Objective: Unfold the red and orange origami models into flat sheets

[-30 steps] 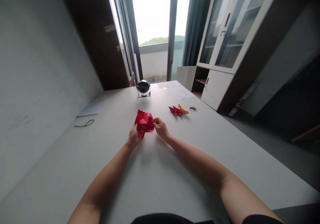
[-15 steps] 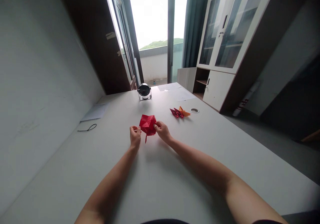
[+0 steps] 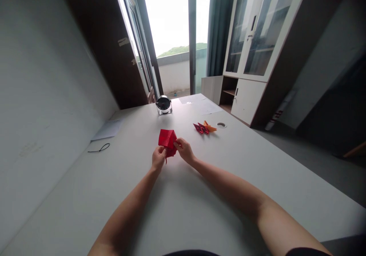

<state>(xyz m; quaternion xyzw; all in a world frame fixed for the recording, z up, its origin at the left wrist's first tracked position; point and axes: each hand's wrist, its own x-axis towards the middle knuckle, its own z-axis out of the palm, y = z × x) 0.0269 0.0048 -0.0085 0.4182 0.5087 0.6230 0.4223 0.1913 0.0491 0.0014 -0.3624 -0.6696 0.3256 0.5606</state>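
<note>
A red folded paper (image 3: 167, 138) is held up between my hands over the white table (image 3: 185, 199). Creases cross it, and a narrow strip hangs from its lower edge. My left hand (image 3: 159, 157) pinches the lower left edge, thumb on top. On the right edge, my right hand (image 3: 184, 149) has thumb and fingers closed on the paper. Farther right lie small red folded paper pieces (image 3: 201, 128) beside an orange one (image 3: 210, 127). The underside of the red paper is hidden.
A roll of tape (image 3: 221, 125) lies right of the folded pieces. A round black device on a silver stand (image 3: 164, 104) is at the back. Paper sheets (image 3: 211, 107) lie far right; another sheet (image 3: 107, 129) and a black cable tie (image 3: 99, 148) lie left by the wall.
My left hand has moved up and right, from beside the red paper to a grip on its lower edge. The paper's upper part now looks flatter and more folded over. The view shifted slightly.
</note>
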